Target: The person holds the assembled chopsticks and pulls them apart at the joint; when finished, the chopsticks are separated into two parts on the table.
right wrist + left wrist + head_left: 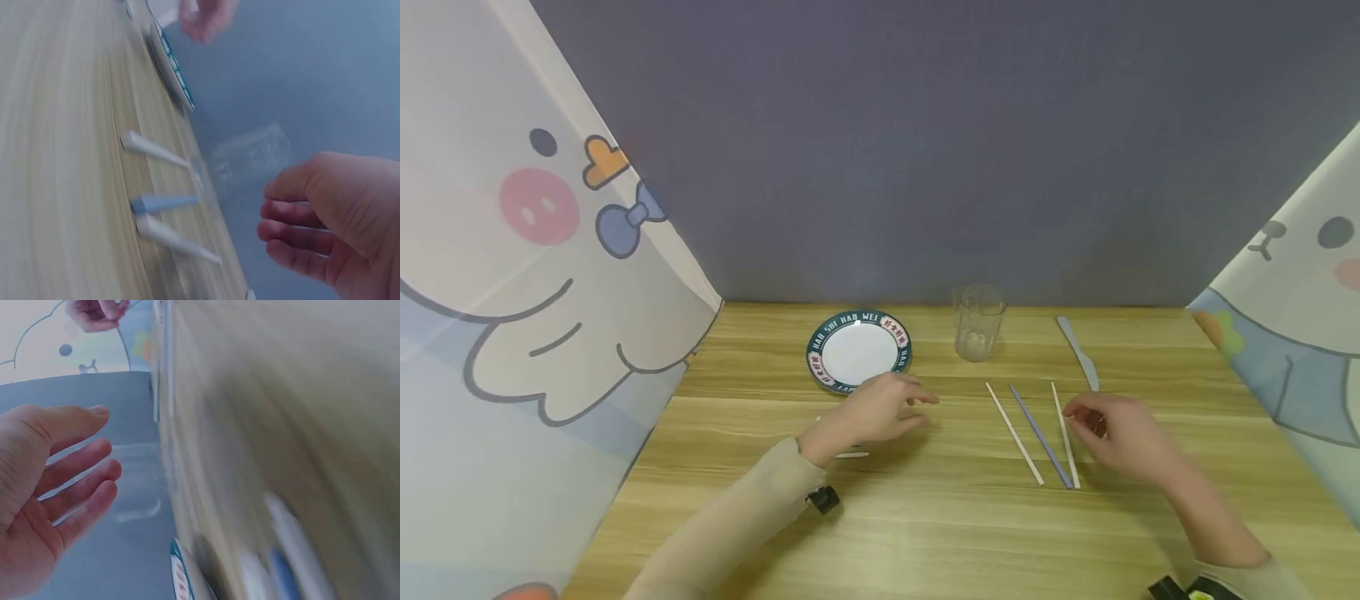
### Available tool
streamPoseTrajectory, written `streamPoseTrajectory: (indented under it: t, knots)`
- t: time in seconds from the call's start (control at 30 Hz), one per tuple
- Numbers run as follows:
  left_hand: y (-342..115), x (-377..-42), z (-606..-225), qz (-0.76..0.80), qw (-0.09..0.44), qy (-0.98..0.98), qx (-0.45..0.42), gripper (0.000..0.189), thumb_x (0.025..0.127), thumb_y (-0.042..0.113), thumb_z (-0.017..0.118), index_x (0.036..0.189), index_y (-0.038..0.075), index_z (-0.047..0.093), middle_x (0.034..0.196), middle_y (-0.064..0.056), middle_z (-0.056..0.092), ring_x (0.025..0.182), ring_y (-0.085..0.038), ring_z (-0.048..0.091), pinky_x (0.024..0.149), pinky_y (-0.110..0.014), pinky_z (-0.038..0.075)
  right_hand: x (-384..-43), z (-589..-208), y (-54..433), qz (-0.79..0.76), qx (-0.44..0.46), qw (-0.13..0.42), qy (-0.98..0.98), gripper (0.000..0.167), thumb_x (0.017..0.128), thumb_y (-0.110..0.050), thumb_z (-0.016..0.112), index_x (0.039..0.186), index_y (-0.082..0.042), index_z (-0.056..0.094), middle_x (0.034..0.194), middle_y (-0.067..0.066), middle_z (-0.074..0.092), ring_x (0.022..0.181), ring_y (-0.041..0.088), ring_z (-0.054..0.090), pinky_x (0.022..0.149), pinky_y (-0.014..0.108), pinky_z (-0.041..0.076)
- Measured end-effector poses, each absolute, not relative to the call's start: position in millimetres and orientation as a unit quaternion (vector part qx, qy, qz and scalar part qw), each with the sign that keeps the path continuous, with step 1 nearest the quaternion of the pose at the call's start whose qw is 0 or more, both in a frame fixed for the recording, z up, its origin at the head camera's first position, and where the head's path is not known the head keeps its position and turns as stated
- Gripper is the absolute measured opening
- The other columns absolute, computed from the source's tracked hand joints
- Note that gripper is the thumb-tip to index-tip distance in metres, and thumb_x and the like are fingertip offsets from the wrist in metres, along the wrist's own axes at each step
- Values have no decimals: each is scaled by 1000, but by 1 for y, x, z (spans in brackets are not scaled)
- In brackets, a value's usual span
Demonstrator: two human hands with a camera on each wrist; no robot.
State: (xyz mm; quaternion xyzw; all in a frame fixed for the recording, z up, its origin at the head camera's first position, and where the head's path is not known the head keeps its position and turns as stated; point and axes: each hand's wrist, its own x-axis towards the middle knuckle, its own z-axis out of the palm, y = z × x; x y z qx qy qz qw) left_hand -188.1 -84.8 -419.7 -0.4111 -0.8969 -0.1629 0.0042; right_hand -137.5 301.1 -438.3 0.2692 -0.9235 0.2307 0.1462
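My left hand [883, 408] hovers over the table just in front of the plate [859, 353], fingers loosely bent and holding nothing. Beneath that wrist, thin sticks [853, 455] show only in part; the left wrist view catches blurred white and blue ends. My right hand [1116, 429] hangs above the table with relaxed, half-curled fingers, nothing visible in its grasp. Left of it lie a white chopstick [1015, 434], a blue chopstick [1040, 435] and another white chopstick [1065, 435], the last closest to its fingertips. Beyond the right hand is a grey knife [1078, 353], its near end close behind the fingers.
A clear mug [978, 325] stands at the back of the wooden table [940, 533], right of the plate. A dark grey panel [955, 150] rises behind the table. Cartoon-printed sheets [467, 233] flank both sides.
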Motion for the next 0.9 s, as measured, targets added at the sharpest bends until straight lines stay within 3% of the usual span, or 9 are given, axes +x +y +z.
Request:
streamPoseTrajectory:
  t: [0.2,0.47,0.73,0.9]
  knots:
    - [-44,-205,-412,-159,5,-890,-428,28,98,22,78,125,14,78,118,0,79,103,-15,76,86,-24,61,-139,-436,278,252,253,121,-926,13,87,0,79,93,-11,74,75,-15,63,69,-9,53,57,20,52]
    - [0,-218,-423,-112,0,-882,-457,26,99,24,76,124,18,79,123,4,79,104,-8,75,90,-17,58,-139,-441,258,266,244,57,-931,3,94,-8,76,91,-9,74,75,-13,67,64,-8,55,55,19,51]
    - [32,-228,-446,-120,-27,-871,-476,25,99,22,75,124,21,80,117,7,80,94,-2,70,81,-10,52,-141,-451,245,262,229,15,-938,5,96,-10,74,91,-9,73,72,-12,67,58,-8,52,52,18,49]
    - [42,-231,-451,-122,-46,-872,-473,25,99,18,75,123,21,80,121,8,80,101,-1,73,82,-10,51,-142,-456,241,248,226,19,-942,13,92,-10,78,84,-15,70,69,-15,64,58,-7,50,53,18,47]
